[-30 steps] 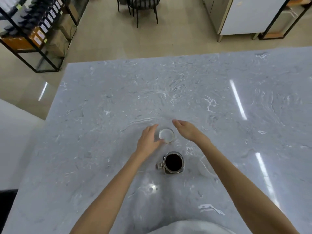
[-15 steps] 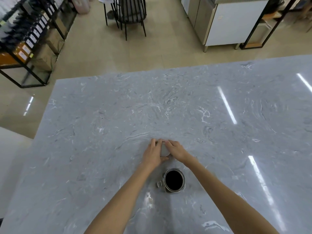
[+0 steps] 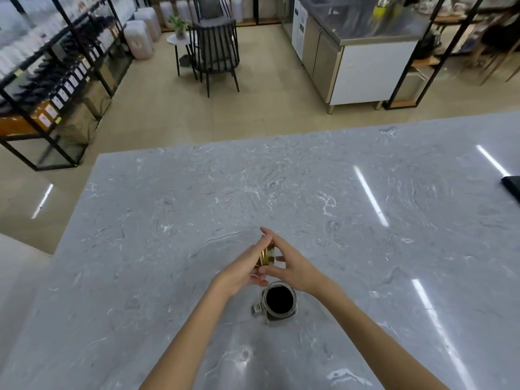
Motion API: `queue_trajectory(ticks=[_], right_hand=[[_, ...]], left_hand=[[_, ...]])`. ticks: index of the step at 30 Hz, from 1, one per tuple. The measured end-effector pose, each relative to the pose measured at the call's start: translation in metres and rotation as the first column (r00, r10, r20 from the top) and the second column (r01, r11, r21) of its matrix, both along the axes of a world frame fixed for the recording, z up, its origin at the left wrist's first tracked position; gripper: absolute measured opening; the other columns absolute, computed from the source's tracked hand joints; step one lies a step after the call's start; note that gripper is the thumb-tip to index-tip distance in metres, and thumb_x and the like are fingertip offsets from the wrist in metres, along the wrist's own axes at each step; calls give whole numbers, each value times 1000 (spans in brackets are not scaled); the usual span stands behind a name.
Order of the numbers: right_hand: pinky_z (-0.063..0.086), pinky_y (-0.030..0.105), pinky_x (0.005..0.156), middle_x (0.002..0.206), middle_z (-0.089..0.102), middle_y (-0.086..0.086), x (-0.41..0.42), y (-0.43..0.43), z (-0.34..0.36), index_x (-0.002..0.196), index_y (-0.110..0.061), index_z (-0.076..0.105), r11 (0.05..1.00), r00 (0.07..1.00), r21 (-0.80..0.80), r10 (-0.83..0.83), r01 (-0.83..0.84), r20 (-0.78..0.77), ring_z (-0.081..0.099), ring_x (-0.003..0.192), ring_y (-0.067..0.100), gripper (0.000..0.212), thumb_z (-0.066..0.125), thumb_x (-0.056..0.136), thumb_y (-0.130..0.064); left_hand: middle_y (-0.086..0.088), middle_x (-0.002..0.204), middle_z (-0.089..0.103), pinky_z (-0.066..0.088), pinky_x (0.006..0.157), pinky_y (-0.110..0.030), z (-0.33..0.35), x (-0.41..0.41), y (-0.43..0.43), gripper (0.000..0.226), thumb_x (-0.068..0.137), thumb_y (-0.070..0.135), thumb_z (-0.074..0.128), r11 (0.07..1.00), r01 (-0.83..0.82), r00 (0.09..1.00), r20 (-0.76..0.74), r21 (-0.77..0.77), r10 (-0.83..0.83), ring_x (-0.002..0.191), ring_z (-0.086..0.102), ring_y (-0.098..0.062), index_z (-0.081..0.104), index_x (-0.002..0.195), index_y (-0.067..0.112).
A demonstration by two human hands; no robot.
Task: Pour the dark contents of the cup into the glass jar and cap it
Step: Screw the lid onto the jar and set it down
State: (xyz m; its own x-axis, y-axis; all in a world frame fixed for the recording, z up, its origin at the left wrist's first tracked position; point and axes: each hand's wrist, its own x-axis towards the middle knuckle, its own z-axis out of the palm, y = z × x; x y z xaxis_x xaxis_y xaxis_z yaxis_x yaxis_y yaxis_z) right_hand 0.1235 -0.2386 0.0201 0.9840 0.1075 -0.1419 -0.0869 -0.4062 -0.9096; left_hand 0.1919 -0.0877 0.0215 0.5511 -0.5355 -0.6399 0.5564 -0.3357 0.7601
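1. While we look down over the grey marble counter (image 3: 309,192), our two bare hands meet above it around a gold-coloured lid (image 3: 266,255), tilted up on its edge.
2. Our left hand (image 3: 244,273) curls its fingers along the lid's left side, with the fingertips (image 3: 266,240) reaching past its top.
3. Our right hand (image 3: 292,267) closes in from the other side, its long fingers laid against the lid's right face; both hands have hold of the lid, lifted clear of the counter.
4. Just below the hands stands the glass jar (image 3: 279,302), upright on the marble, its mouth uncovered and its inside filled with something dark.
5. We cannot make out a separate cup anywhere near the jar.
6. Beyond the counter's far edge we see a black slatted chair (image 3: 215,49), a steel-topped cabinet (image 3: 363,66) and black shelving (image 3: 56,80) stocked with bottles on the left.
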Motion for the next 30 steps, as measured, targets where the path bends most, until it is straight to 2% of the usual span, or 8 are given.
queue_trajectory(ticks=[4,7,10,14,17,21,25,30], right_hand=[[46,24,101,137,47,-6,-24,11,25,147,-33,36,994,982,-16,-107,111,154,49,124,5,75,77,84,-33],[46,21,99,133,47,-9,-55,-4,34,144,-40,38,970,970,-110,-199,214,136,53,118,4,75,79,81,-37],[46,28,100,141,40,-11,-79,-17,36,144,-46,30,870,999,-493,30,-16,20,49,123,14,76,75,84,-36],[49,33,96,145,39,-3,-74,2,33,147,-36,28,634,965,-740,250,-225,-79,47,124,21,73,71,87,-37],[51,33,90,141,45,2,-61,16,33,146,-30,31,520,943,-811,316,-268,-109,52,118,24,74,72,85,-36],[53,35,81,133,51,4,-43,22,38,144,-29,36,359,895,-864,398,-353,-200,56,111,25,72,74,82,-34],[54,37,81,130,52,3,-32,23,43,145,-31,35,249,841,-863,451,-439,-298,56,111,25,76,76,81,-33],[53,34,79,122,58,3,-31,25,45,139,-25,42,319,877,-849,382,-422,-292,60,104,24,70,72,81,-49]], left_hand=[[-2,99,74,55,80,-32,17,-25,21,70,96,79,32,995,25,993,116,-97,-14,79,62,-14,66,131,28],[2,112,65,43,94,-31,3,-49,44,57,92,65,40,995,-86,944,324,54,64,106,58,-19,62,132,31],[9,126,54,26,107,-31,-26,-73,71,65,77,38,55,941,-40,811,561,337,-167,130,44,-23,52,142,31],[1,165,28,23,120,-39,-57,-90,64,100,84,48,81,908,183,804,474,378,-359,152,24,-24,20,162,32],[1,162,34,38,121,-48,-66,-94,47,102,78,43,89,967,189,837,486,173,-251,149,36,-22,26,157,39],[7,148,50,48,114,-36,-73,-91,42,84,72,45,91,990,137,872,473,15,-128,136,52,-12,37,135,56],[17,136,58,51,104,-22,-78,-85,43,76,72,43,92,988,152,849,511,1,-131,126,58,-4,47,132,52],[2,138,62,52,107,-38,-82,-80,42,89,70,39,95,987,157,824,554,-31,-114,127,60,-16,50,145,25]])
